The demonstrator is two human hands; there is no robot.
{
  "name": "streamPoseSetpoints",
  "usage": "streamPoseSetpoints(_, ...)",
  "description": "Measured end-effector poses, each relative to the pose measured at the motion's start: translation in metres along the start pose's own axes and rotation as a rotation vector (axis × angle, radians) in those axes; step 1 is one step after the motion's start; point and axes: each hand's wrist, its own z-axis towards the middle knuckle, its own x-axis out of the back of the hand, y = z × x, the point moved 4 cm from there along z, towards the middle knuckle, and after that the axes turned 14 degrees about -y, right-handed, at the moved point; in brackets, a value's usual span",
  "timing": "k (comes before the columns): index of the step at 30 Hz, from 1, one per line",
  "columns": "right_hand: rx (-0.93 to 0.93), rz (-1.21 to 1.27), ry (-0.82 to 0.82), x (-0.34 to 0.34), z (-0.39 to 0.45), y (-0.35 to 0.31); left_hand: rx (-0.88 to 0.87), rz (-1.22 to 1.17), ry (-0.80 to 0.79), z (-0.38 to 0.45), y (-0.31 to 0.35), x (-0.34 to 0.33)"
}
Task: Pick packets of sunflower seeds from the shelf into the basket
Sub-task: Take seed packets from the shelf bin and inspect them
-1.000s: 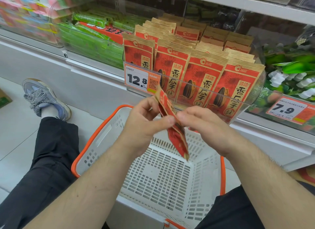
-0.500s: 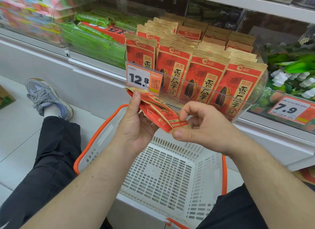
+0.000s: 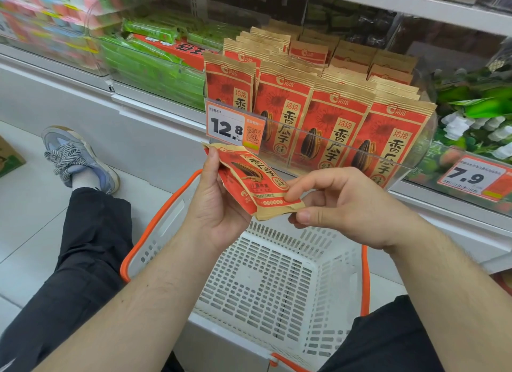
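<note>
While the basket point(image 3: 279, 283) at lower centre is sitting empty, both hands, left hand point(image 3: 219, 205) and right hand point(image 3: 340, 205), are pinching one seed packet point(image 3: 255, 183) above it; shelf packets point(image 3: 318, 116) are awaiting picking.

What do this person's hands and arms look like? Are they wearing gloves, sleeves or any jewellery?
Both are bare. The left hand and right hand have no gloves, and no rings show on the fingers in view. Neither wrist carries a watch or band, and the forearms are uncovered to the picture's edge, with no sleeve showing. They have light hair. Fingernails are short and unpainted.
</note>
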Motion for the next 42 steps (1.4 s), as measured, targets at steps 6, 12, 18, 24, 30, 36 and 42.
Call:
streamPoseSetpoints(6,0.009,-0.002,-0.04,0.001,0.0,0.004,0.001,0.02,-0.004,-0.002,0.0,0.002)
streamPoseSetpoints(12,-0.073,0.162,0.07,0.002,0.007,0.014,0.018,0.234,-0.181,-0.006,0.0,-0.008)
streamPoseSetpoints(18,-0.04,0.039,0.195,0.0,0.007,0.01,0.029,0.524,-0.009,-0.01,0.007,-0.015)
streamPoseSetpoints(24,0.069,0.026,0.423,0.0,0.005,-0.002,-0.035,0.742,-0.036,-0.008,0.019,-0.024)
streamPoseSetpoints(30,0.166,0.146,0.585,0.027,0.0,-0.029,-0.051,0.927,-0.169,0.013,0.048,-0.065)
streamPoseSetpoints(36,0.213,0.377,0.743,0.066,0.003,-0.064,-0.26,1.31,-0.013,0.065,0.09,-0.115)
streamPoseSetpoints(42,0.272,0.613,0.907,0.12,0.016,-0.087,-0.397,1.953,0.09,0.116,0.118,-0.144)
